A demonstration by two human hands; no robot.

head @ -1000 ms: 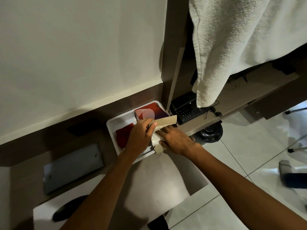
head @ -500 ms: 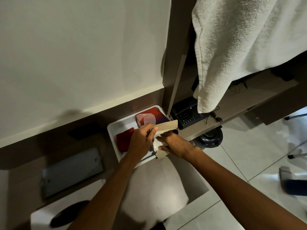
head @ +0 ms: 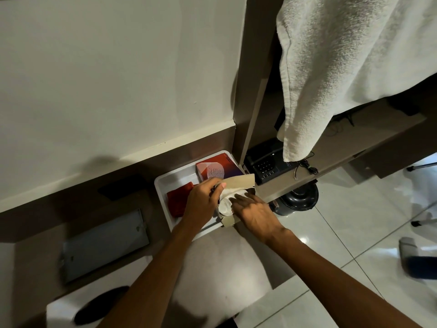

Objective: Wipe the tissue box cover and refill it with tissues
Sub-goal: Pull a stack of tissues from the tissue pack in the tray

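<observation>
A beige tissue box cover (head: pixel 239 180) lies at the right front corner of a white tray (head: pixel 163 185), its flaps open. White tissues (head: pixel 227 198) bulge out of the opening. My left hand (head: pixel 201 200) pinches the cover's upper flap and holds it back. My right hand (head: pixel 254 213) lies on the tissues from the right, its fingers stretched out flat over them. A red and purple tissue pack (head: pixel 220 167) rests at the tray's back. A red cloth (head: pixel 178 200) lies on the tray's left, partly under my left hand.
The tray sits on a dark brown desk against a cream wall. A black phone (head: pixel 267 165) stands on a shelf to the right, below a hanging white towel (head: pixel 343 67). A black bin (head: pixel 298 200) sits on the tiled floor. A grey flat panel (head: pixel 104 242) lies at left.
My right hand's fingers have straightened out over the tissues, and more white tissue shows in the opening. My left hand has stayed on the flap.
</observation>
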